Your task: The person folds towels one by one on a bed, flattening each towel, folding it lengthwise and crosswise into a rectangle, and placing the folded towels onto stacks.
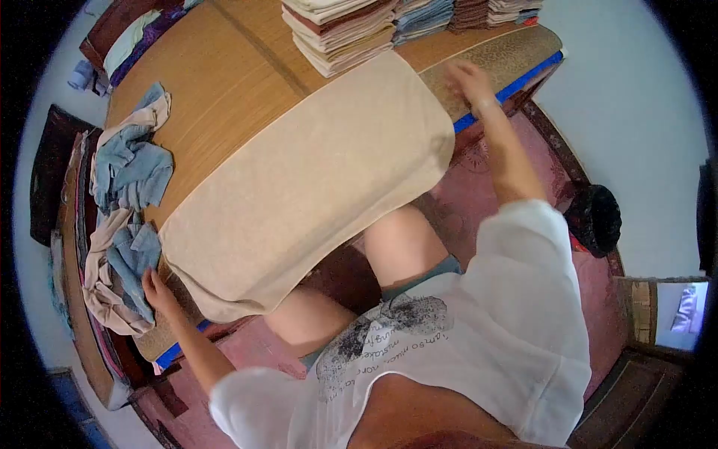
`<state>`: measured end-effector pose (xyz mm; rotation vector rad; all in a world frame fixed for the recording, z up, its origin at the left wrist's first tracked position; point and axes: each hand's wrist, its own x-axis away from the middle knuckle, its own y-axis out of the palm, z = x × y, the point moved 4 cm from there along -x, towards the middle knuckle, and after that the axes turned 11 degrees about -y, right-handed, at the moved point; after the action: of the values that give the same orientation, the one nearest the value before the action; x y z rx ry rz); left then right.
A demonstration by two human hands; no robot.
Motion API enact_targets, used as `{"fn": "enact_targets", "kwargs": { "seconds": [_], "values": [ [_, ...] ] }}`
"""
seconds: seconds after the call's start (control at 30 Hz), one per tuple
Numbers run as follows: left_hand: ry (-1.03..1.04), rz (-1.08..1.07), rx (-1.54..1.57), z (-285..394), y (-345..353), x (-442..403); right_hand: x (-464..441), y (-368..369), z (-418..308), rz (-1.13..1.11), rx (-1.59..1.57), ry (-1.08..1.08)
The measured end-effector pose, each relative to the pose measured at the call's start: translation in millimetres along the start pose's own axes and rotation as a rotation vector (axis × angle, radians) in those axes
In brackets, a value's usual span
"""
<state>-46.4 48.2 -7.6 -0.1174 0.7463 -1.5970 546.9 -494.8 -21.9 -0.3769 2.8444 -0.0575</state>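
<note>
Shirt (471,329); beige cloth (307,187); bin (611,209), contents hidden; left hand (159,293), grip unclear; right hand (471,82), fingers apart

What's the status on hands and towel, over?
Left hand by blue cloth, contact unclear. Right hand empty. Cream towel spread out, nothing atop; folded stack beyond.

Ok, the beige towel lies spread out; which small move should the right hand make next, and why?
Probably the right hand should take the right end of the beige towel and fold it toward the middle: the towel lies spread without a fold across it, the hand looks empty beside that end, and a stack of folded towels stands just behind.
</note>
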Motion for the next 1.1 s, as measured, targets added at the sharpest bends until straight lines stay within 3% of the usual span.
{"fn": "enact_targets", "kwargs": {
  "seconds": [0.07, 0.13, 0.17, 0.23, 0.27, 0.33, 0.43, 0.5, 0.6, 0.67, 0.8, 0.97, 1.1],
  "values": [
    [-0.117, 0.108, 0.016, 18.3, -26.5, 61.5, 51.0, -32.5, 5.2, 0.032, -0.019, 0.095],
    [-0.06, 0.234, 0.017, -12.6, -46.5, 116.2, 98.2, -53.4, 46.0, 0.044, -0.086, 0.107],
    [-0.18, 0.196, 0.053, -11.4, -46.8, 144.0, 118.4, -58.2, 62.8, 0.024, -0.138, 0.063],
    [-0.405, 0.088, 0.134, -6.6, -36.4, 197.5, 163.7, -40.3, 45.4, 0.063, -0.137, 0.368],
    [-0.509, 0.018, 0.179, -12.4, -28.3, 218.0, 168.2, -32.0, 49.4, 0.06, -0.139, 0.369],
    [-0.723, -0.12, 0.466, -33.2, -5.0, 242.0, 184.5, -9.5, 74.3, 0.073, -0.433, 0.491],
    [-0.771, -0.185, 0.553, -40.3, 20.4, 246.4, 183.6, 24.0, 96.4, 0.041, -0.611, 0.532],
    [-0.906, -0.366, 0.793, -45.4, 34.8, 239.8, 184.5, 34.0, 99.6, 0.068, -0.713, 0.562],
    [-0.951, -0.274, 0.804, 8.9, 39.4, 243.0, 188.2, 34.0, 88.3, 0.088, -0.795, 0.666],
    [-0.922, -0.295, 0.832, 12.8, 41.6, 241.2, 191.3, 31.7, 91.6, -0.126, -0.952, 0.64],
    [-0.882, -0.386, 0.942, -0.4, 41.4, 240.5, 194.1, 24.8, 67.6, -0.033, -0.932, 0.581],
    [-0.907, -0.306, 0.941, -13.3, 40.0, 240.9, 193.2, 19.4, 59.8, -0.036, -0.914, 0.559],
    [-0.894, -0.302, 0.949, 13.3, 25.7, 243.0, 194.0, 16.4, 60.2, -0.079, -0.846, 0.516]
  ]
}}
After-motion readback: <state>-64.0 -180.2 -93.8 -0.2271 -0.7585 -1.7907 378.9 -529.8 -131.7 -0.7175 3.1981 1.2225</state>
